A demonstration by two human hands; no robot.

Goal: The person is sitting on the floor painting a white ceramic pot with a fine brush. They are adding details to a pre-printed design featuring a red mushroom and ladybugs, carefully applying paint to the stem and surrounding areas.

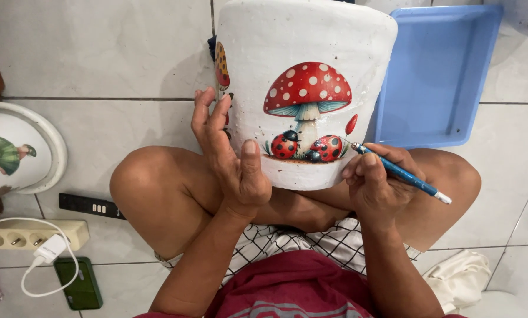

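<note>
A white pot (299,41) lies tilted across my crossed legs, its side showing a red spotted mushroom (307,88) with two ladybugs (305,147) beneath it. My left hand (228,159) grips the pot's left side and rim, thumb on the painted face. A thin blue brush (402,174) is held like a pen in my right hand (376,185), its tip touching the pot just right of the ladybugs, below a small red leaf shape.
A blue plastic tray (440,76) lies on the tiled floor behind the pot. At left stand another painted white pot (17,150), a black remote (90,206), a power strip (34,232) with a white charger, and a green phone (78,282). A white cloth (458,277) lies at right.
</note>
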